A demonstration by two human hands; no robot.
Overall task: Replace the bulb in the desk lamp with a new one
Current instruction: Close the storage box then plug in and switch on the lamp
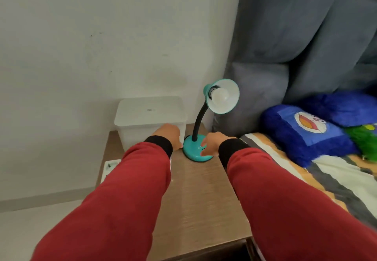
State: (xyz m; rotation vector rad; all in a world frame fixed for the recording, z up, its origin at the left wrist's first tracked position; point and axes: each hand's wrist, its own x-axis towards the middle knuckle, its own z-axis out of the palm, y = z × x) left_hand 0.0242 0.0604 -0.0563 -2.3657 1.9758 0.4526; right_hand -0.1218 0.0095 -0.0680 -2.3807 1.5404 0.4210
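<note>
While our right hand (pixel 212 143) rests loosely on the lamp (pixel 196 150) base, the bulb (pixel 221 95) sits above it, nearer than our left hand (pixel 168 136), whose fingers we cannot see.

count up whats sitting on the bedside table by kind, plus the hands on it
desk lamp: 1, teal, with 1 bulb in its shade
white plastic box: 1
hands: 2, left hand beside the lamp base, right hand resting on the base
white item at the table's left edge: 1, too hidden to name
total: 6
</note>
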